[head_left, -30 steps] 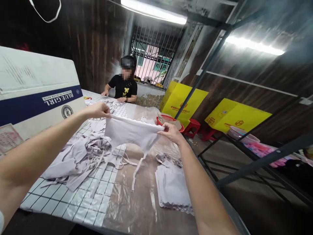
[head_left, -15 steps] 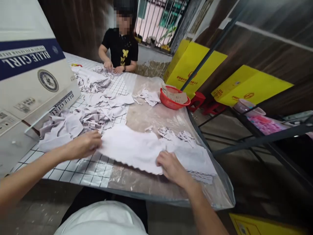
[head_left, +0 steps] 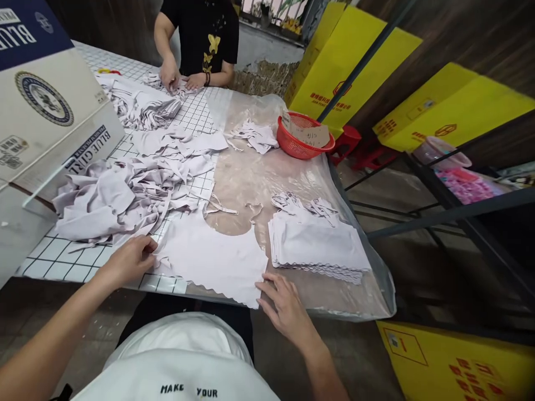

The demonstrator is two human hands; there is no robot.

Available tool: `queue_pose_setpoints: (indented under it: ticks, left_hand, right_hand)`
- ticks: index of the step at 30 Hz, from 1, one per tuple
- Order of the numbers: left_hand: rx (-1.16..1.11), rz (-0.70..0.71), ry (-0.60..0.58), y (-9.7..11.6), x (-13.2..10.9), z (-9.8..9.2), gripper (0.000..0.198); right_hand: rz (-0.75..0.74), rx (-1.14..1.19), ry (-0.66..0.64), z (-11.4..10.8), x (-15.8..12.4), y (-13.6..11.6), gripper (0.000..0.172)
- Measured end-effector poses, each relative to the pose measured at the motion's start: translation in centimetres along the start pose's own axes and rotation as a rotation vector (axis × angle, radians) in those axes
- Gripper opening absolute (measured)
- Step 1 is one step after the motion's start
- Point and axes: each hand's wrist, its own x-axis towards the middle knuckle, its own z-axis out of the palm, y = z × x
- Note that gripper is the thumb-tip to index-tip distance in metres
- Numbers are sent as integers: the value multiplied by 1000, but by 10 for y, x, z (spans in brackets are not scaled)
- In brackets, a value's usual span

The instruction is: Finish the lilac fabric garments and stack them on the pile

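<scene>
A pale lilac camisole [head_left: 213,256] with thin straps and a scalloped hem lies spread flat in front of me. My left hand [head_left: 130,260] is at its left edge, fingers curled and thumb pinching the bunched cloth there. At the lower right corner, my right hand [head_left: 286,306] rests with its fingers apart, fingertips touching the fabric. Right of it sits a neat stack of similar camisoles [head_left: 320,242], straps gathered at the top and scalloped hems toward me. A loose heap of the same pale cloth pieces [head_left: 121,192] spreads out beyond my left hand.
Across the table [head_left: 246,184], a person in a black shirt [head_left: 196,44] handles cloth pieces. A red basket [head_left: 303,147] holds cardboard. A BLUE GIRL carton [head_left: 83,117] stands at left. A metal rack [head_left: 451,203] and yellow boxes [head_left: 359,61] are at right.
The camisole has been lowered and laid flat nearer me, apart from the stack, which is now uncovered. My right hand has loosened its fingers. The view has tilted downward.
</scene>
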Motion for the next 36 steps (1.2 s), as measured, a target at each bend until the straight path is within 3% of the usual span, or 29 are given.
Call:
queue_pose_setpoints:
  ticks: [2,5,7,10,13,16,20,24,28,33,36]
  left_hand:
    - [-27,-7,-24,-2,-5,-8,25]
    - [13,93,161,7,-14,-8,33]
    - [67,248,229,15,-18,3,39]
    - [191,409,194,13,-26,29,41]
    - [287,425,256,-1,-35,44,39]
    - [251,415,346,-8,-36,40,31]
    - [204,438,419,2,-5,23,26]
    - [279,520,329,8,44,12,28]
    - [290,598,231,-4,77,8,30]
    - [282,632,257,-21,81,5,26]
    - [331,615,324,-4,72,9,25]
  right_hand:
    - [19,-12,63,2,-5,2,22]
    - [-5,-29,145,10,-8,-1,27]
    - [-66,-42,150,16,-10,-2,31]
    - [-132,-75,139,23,-14,4,34]
    - [-145,-91,147,25,-18,13,35]
    - [-147,-73,180,27,-17,17,34]
    - [-129,-53,258,29,-10,8,34]
    - [-110,-65,250,29,-10,-5,35]
    - [-38,-104,227,35,-14,-11,38]
    - [12,-98,153,42,-16,-14,43]
    - [15,-49,144,23,-7,-12,38]
